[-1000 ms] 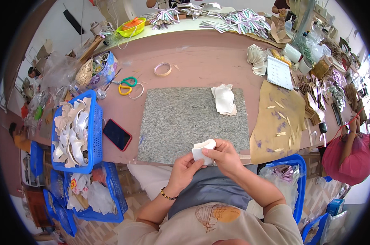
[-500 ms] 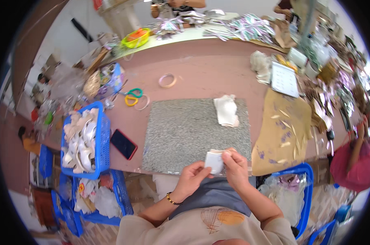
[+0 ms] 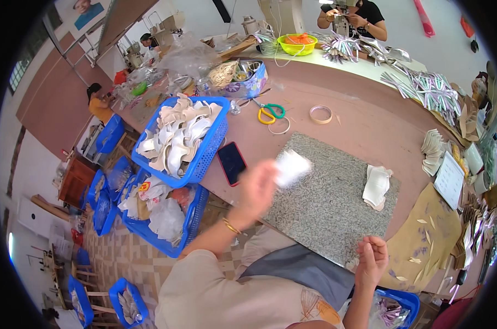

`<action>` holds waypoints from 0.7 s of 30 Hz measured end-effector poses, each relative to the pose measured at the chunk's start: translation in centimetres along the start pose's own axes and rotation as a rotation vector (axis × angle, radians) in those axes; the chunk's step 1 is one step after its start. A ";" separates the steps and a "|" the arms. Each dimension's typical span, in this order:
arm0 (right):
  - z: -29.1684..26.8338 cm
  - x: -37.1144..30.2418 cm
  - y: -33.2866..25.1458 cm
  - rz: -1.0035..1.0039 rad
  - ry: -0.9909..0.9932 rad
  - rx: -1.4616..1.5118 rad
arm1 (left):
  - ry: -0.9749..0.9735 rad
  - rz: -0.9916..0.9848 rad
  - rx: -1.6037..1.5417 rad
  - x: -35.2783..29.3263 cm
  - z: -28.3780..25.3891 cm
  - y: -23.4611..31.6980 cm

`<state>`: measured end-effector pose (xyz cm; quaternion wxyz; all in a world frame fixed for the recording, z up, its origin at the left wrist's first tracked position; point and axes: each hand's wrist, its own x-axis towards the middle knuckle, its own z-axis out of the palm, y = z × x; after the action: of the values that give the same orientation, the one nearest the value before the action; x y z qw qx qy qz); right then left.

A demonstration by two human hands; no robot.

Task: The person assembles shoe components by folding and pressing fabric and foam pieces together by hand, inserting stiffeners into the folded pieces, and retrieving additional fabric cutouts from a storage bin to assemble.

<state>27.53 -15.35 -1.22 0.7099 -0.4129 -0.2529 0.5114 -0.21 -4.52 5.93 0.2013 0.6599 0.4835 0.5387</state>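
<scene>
Looking down through the head view, we saw the left grip (image 3: 257,189), blurred, closed on a white piece (image 3: 292,168) left of the gray slab's (image 3: 319,211) middle, near frame center. The right grip (image 3: 372,257), lower right, curled beside the slab; we could not tell if it was shut. A small white stack (image 3: 377,185) lay on the slab, right of center, atop the bench (image 3: 298,85).

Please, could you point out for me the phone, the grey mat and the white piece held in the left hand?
Phone (image 3: 232,163): head view, on its dark screen.
Grey mat (image 3: 325,200): head view, on its bare surface.
Held white piece (image 3: 294,168): head view, on its blurred face.
</scene>
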 end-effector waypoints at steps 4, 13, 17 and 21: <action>-2.9 -2.5 -0.1 0.104 -0.023 -0.079 | 0.282 0.176 0.433 9.4 -10.7 -6.1; -6.1 -7.4 2.0 0.240 -0.016 -0.181 | -0.365 -0.018 1.175 22.0 -29.8 -27.5; -10.7 -14.4 3.2 -0.008 0.440 -0.716 | -0.393 0.314 0.840 21.2 -14.3 -22.8; -19.1 -21.0 4.8 -0.155 0.861 -1.188 | -0.280 0.503 0.569 12.9 -5.9 -11.6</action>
<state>32.67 -40.59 -14.06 0.4373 -0.8729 -0.2146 0.0293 -11.04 10.22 5.49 -0.0636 0.8539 0.4049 0.3206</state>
